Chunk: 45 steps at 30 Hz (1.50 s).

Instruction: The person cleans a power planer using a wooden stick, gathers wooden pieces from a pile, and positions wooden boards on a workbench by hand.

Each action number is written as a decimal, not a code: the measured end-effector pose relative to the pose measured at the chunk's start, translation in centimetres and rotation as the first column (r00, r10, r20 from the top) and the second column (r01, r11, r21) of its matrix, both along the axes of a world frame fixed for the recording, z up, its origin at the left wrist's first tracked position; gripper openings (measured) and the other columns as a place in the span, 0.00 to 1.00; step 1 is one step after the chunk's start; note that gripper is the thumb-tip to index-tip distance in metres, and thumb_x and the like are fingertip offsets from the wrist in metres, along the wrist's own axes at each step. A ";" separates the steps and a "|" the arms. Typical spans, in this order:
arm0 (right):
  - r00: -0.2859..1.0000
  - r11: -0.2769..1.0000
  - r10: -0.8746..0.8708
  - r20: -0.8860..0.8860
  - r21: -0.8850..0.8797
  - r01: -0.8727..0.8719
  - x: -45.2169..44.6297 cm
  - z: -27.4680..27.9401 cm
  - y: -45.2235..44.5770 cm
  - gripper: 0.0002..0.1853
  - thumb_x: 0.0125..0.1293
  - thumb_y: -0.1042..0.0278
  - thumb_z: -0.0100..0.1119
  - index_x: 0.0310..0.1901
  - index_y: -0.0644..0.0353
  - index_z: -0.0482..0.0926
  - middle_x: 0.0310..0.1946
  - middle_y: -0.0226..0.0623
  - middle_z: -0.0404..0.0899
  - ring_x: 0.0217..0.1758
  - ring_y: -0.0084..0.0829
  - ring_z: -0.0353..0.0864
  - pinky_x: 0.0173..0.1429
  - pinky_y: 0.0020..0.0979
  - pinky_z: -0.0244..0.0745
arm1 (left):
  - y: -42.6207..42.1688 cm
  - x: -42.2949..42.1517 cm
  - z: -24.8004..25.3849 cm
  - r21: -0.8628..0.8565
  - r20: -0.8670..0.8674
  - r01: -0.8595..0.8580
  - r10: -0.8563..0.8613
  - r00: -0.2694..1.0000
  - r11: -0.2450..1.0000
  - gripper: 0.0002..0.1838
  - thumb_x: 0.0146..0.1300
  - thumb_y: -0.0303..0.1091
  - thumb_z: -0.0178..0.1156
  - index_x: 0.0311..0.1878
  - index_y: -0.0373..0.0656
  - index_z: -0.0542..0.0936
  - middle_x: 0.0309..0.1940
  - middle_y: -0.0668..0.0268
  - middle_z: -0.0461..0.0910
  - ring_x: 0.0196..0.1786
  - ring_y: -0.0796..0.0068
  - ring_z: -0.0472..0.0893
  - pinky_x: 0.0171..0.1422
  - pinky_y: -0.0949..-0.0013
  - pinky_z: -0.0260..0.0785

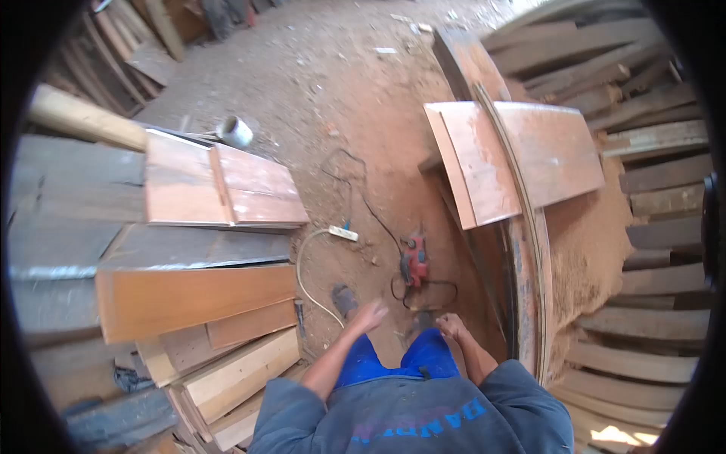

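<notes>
My left hand [369,315] hangs in front of my left knee, above the dirt floor; motion blurs its fingers. Near my right knee, my right hand [451,326] is closed with curled fingers, and whatever may be inside cannot be made out. On the ground ahead of my feet lies a red and black handheld power tool [416,261], its exact kind unclear. Its dark cord [370,203] loops across the dirt. A white power strip [344,233] with a pale cable [301,266] lies to the left of the tool.
Wooden boards [198,298] are stacked at left, with reddish panels [257,181] behind. A pale bucket [234,132] stands beyond. At right, a panel [556,151] rests across a long beam [522,303], beside sawdust [586,257] and piled timber [643,314].
</notes>
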State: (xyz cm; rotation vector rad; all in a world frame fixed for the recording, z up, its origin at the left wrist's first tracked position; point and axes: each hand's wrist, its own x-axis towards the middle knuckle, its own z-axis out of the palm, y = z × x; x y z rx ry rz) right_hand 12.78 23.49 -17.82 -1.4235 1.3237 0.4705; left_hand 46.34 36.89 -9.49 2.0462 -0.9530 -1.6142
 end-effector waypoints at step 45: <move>0.957 0.958 0.286 0.039 0.023 -0.287 14.1 16.1 1.6 0.13 0.75 0.61 0.57 0.50 0.61 0.83 0.33 0.35 0.83 0.25 0.27 0.80 0.22 0.28 0.67 | 74.5 15.0 12.2 -0.129 0.523 -0.826 0.670 -0.526 -0.548 0.51 0.75 0.69 0.47 0.86 0.42 0.45 0.84 0.47 0.59 0.85 0.38 0.56 0.86 0.37 0.42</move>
